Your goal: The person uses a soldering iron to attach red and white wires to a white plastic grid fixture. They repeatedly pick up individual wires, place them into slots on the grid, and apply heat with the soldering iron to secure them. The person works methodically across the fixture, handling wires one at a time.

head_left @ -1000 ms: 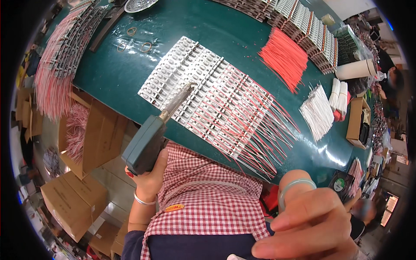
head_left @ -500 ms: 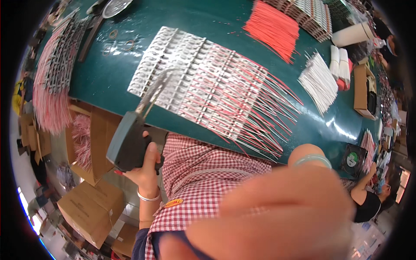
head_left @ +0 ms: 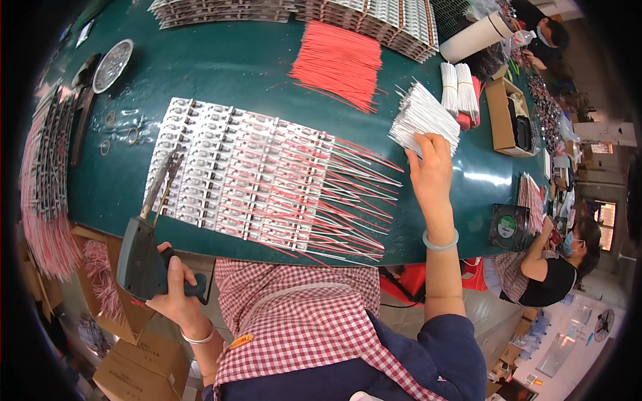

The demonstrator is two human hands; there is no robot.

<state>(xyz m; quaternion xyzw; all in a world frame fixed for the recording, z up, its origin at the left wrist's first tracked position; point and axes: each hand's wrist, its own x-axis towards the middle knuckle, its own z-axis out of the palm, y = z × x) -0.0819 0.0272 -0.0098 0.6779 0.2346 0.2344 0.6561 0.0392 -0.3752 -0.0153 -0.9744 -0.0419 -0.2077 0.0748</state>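
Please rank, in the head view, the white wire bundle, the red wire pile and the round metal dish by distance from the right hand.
From the right hand:
1. White wire bundle, touching the fingertips.
2. Red wire pile, farther up the table.
3. Round metal dish, far left.

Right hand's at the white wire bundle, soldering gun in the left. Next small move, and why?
Probably pinch a few wires off the white wire bundle: the right hand touches its near edge but shows no wire held, and the left hand holds the soldering gun with its tip over the rows of small boards.
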